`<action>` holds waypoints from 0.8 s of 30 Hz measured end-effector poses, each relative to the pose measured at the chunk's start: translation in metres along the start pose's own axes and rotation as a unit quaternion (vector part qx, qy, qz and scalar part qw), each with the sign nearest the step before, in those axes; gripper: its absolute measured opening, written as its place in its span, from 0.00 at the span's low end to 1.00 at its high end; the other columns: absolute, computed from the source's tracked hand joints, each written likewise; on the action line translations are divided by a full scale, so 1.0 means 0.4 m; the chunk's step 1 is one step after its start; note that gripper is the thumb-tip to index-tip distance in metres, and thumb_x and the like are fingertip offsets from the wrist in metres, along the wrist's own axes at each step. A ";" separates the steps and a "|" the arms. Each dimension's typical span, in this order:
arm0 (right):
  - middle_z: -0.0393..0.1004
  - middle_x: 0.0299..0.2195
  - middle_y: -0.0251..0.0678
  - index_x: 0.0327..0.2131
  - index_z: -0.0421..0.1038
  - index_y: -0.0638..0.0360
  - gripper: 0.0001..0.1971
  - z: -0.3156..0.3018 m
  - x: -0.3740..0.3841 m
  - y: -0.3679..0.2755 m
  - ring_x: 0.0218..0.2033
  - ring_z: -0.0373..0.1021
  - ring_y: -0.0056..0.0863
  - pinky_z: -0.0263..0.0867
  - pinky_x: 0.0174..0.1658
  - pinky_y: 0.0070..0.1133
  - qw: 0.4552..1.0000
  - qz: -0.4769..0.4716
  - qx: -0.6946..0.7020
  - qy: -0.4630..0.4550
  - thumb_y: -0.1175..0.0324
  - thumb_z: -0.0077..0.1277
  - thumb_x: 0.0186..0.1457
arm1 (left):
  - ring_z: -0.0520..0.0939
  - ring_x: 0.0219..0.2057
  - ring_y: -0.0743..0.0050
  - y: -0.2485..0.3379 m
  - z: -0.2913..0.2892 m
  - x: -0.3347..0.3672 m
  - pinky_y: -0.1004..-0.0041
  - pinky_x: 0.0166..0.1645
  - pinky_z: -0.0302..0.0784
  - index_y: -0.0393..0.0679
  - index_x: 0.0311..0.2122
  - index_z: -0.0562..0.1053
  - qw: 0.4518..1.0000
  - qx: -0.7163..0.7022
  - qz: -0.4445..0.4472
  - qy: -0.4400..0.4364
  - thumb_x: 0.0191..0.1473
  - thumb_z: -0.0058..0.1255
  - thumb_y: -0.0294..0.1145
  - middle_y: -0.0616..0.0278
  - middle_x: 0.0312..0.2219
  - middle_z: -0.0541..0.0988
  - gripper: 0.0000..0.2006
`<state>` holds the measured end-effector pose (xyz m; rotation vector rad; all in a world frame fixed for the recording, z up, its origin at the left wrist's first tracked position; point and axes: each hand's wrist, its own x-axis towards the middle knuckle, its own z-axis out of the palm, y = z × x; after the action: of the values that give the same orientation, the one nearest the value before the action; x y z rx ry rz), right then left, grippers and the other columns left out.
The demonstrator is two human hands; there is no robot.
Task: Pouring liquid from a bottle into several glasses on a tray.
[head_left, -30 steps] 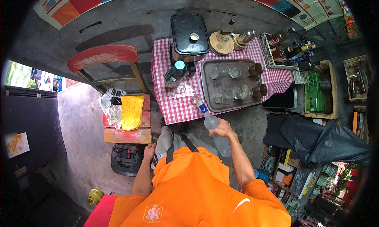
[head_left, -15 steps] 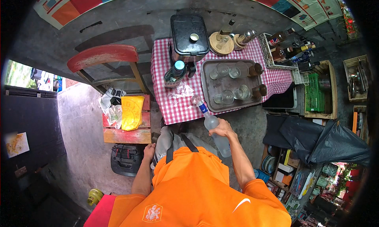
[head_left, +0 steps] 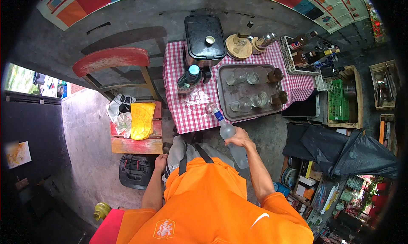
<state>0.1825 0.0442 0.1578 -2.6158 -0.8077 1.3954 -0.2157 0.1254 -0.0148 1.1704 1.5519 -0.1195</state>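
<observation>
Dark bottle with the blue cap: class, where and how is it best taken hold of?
Probably wrap the left hand around the body of the dark bottle, below its blue cap, coming from the near left. It appears upright, the tablecloth shows on that side, the black container stands behind, and the tray lies to the right; the right hand holds the frosted bottle.

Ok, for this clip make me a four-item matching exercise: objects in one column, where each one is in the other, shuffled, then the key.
1. frosted glass bottle
2. drinking glasses
3. yellow bag
4. blue-capped bottle

A. on the chair seat
B. directly on the checked tablecloth
C. in the right hand
D. on the brown tray

Pairs: 1-C, 2-D, 3-A, 4-B
</observation>
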 end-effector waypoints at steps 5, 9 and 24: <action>0.75 0.38 0.43 0.40 0.71 0.56 0.34 0.005 0.009 0.006 0.42 0.70 0.39 0.65 0.46 0.29 1.000 -0.003 -0.006 0.012 0.59 0.62 0.20 | 0.76 0.44 0.58 0.001 0.002 0.000 0.69 0.49 0.68 0.41 0.41 0.74 1.000 0.005 -0.016 0.001 0.50 0.46 0.47 0.49 0.38 0.77 0.21; 0.75 0.37 0.43 0.40 0.71 0.57 0.34 0.006 0.012 0.003 0.42 0.70 0.39 0.65 0.45 0.29 1.000 -0.008 0.001 0.012 0.59 0.62 0.20 | 0.76 0.45 0.58 -0.006 0.002 0.004 0.68 0.49 0.67 0.41 0.41 0.74 1.000 0.001 -0.018 -0.001 0.50 0.46 0.47 0.49 0.38 0.77 0.21; 0.75 0.37 0.42 0.41 0.71 0.58 0.34 0.003 0.012 -0.014 0.41 0.71 0.38 0.66 0.45 0.28 1.000 -0.007 0.010 0.008 0.60 0.62 0.20 | 0.76 0.44 0.58 -0.024 0.006 0.011 0.69 0.49 0.68 0.40 0.41 0.74 1.000 0.007 -0.010 0.003 0.51 0.46 0.45 0.49 0.38 0.77 0.19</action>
<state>0.1813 0.0513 0.1551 -2.5980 -0.8059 1.3695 -0.2203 0.1218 -0.0241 1.1675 1.5696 -0.1396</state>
